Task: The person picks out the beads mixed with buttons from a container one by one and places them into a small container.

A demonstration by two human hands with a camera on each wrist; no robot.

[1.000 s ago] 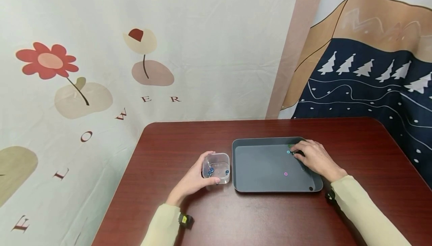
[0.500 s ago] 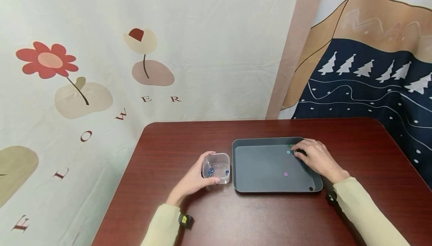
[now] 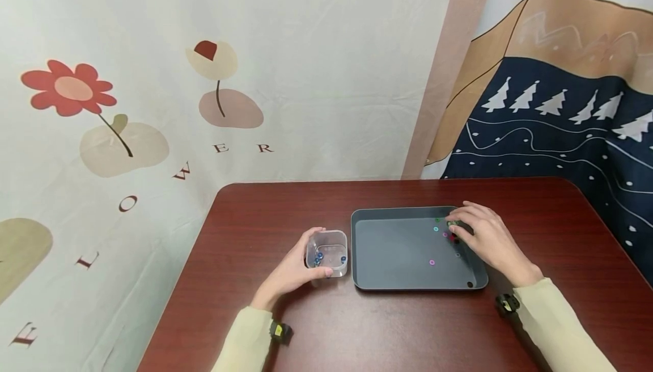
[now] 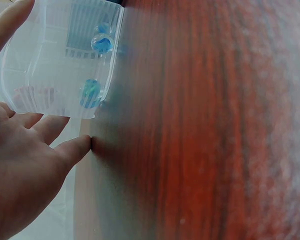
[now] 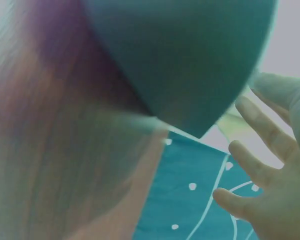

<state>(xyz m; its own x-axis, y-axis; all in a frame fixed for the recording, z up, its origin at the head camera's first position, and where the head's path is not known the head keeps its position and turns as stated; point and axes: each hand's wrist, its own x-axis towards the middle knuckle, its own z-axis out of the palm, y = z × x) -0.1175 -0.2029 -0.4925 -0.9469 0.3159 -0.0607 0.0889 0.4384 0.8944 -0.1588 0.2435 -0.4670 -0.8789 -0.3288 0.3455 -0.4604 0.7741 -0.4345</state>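
My left hand (image 3: pixel 296 264) grips a clear plastic box (image 3: pixel 326 253), with the thumb along its near side and the fingers round the left. Several blue glass marbles (image 4: pixel 102 43) lie inside it. Right of the box stands a grey rectangular tray (image 3: pixel 393 247). Over the tray's far right corner is my right hand (image 3: pixel 487 236), fingers bent down, thumb and index a little apart. Tiny pieces lie at its fingertips. In the right wrist view the tray's wall (image 5: pixel 190 60) hides part of the work; three fingers (image 5: pixel 257 165) are spread there.
Small coloured pieces are scattered in the tray: a pink ring (image 3: pixel 432 262), a light blue ring (image 3: pixel 436 229), a dark round piece (image 3: pixel 470 284) and a red piece (image 3: pixel 452 237). The brown table (image 3: pixel 285 202) backs onto printed curtains (image 3: pixel 331 77).
My right hand has shifted right and slightly away, uncovering pink, red and dark pieces in the tray. The left hand and the box stay in place.
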